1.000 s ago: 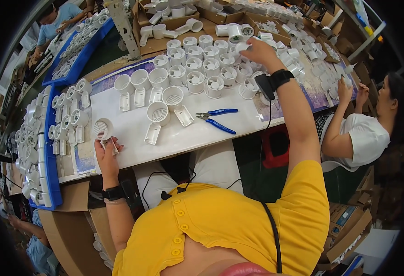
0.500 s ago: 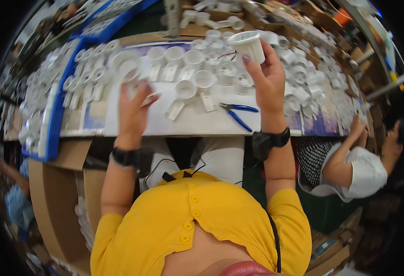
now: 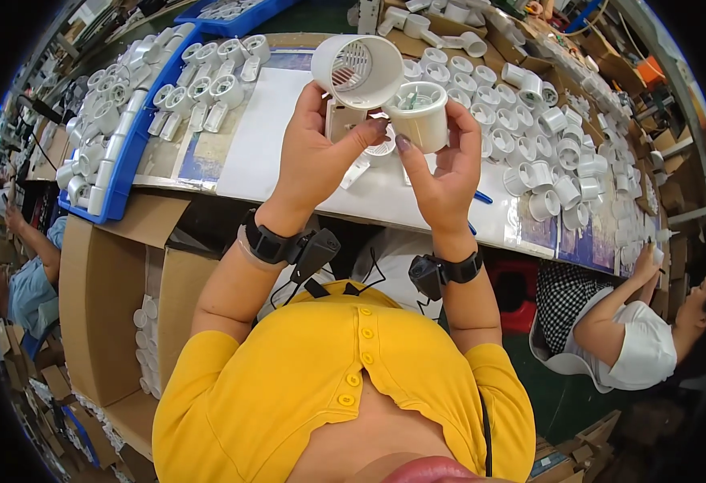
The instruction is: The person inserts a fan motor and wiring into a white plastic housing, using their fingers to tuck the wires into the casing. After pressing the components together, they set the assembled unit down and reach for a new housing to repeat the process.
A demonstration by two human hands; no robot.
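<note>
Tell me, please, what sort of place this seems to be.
Probably a small assembly workshop: many matching white plastic cups crowd the worktable, a blue tray holds more white parts, and another person in a white top sits at the right.

You wear a yellow short-sleeved top [image 3: 288, 354] – round yellow buttons [image 3: 367, 333] down its front – and pale trousers [image 3: 391, 259]. Black left wrist strap [image 3: 267, 245], black right wrist strap [image 3: 467, 266], each carrying a black box [image 3: 316, 253]. Your right hand [image 3: 449, 175] has a dark thumbnail [image 3: 403, 143].
</note>
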